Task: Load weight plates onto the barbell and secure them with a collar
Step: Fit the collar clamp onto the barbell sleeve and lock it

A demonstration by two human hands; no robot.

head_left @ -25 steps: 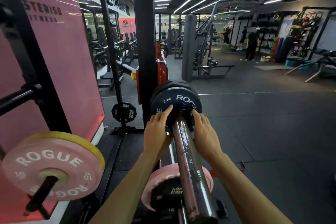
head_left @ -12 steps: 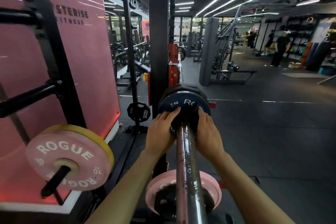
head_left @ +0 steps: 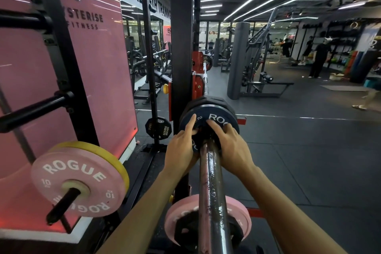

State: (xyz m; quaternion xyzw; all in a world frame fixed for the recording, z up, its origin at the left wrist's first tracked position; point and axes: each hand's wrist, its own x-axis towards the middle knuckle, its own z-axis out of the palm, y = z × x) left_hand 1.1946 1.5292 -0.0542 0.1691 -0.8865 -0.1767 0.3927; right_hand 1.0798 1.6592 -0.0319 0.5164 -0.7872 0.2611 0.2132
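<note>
The steel barbell sleeve point(head_left: 210, 181) runs from the bottom centre away from me to the loaded plates. A small blue Rogue plate point(head_left: 221, 117) is outermost, with bigger black plates point(head_left: 214, 101) behind it. A black collar point(head_left: 203, 138) sits on the sleeve against the blue plate. My left hand point(head_left: 181, 150) grips the collar from the left, its index finger stretched onto the blue plate. My right hand point(head_left: 233, 146) curls over the collar from the right. Most of the collar is hidden by my fingers.
A pink 10 kg Rogue plate point(head_left: 78, 181) with a yellow plate point(head_left: 115, 156) behind it hangs on a storage peg at left. Another pink plate point(head_left: 245, 216) sits low under the sleeve. The black rack upright point(head_left: 182, 47) stands just behind. People point(head_left: 319, 57) stand far right.
Both hands have stayed at the collar against the blue plate. My left index finger has stretched up onto the plate, and my right fingers have shifted over the collar's top.
</note>
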